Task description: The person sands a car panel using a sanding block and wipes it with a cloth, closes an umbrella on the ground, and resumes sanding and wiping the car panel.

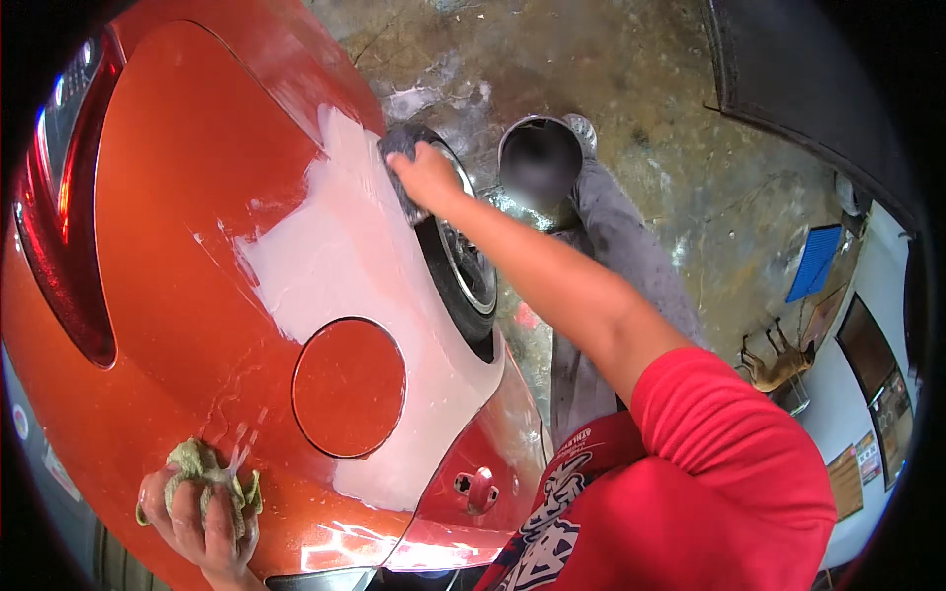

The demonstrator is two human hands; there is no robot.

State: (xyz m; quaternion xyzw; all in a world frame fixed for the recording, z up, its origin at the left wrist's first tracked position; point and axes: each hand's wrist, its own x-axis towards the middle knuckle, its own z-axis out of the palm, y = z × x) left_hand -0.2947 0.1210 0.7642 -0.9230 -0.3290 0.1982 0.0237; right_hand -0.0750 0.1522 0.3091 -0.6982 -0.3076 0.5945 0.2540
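Observation:
An orange-red car body panel [217,177] carries a large pale pinkish-white filler patch [345,227] running down along the wheel arch. My right hand [430,179] reaches across to the arch edge above the wheel [463,256], its fingers closed on a dark grey sanding pad [398,148] pressed at the patch's edge. At lower left, my left hand [202,522] grips a wet greenish cloth [193,463] against the panel. Water streaks run from the cloth. The round fuel flap [349,387] lies between the hands, closed and orange.
A round bucket [540,163] with a dark inside stands on the wet concrete floor [641,59], beside my grey-trousered leg [631,227]. A red tail light [64,217] is at far left. A brown dog [778,366] and a blue panel [815,262] are at right.

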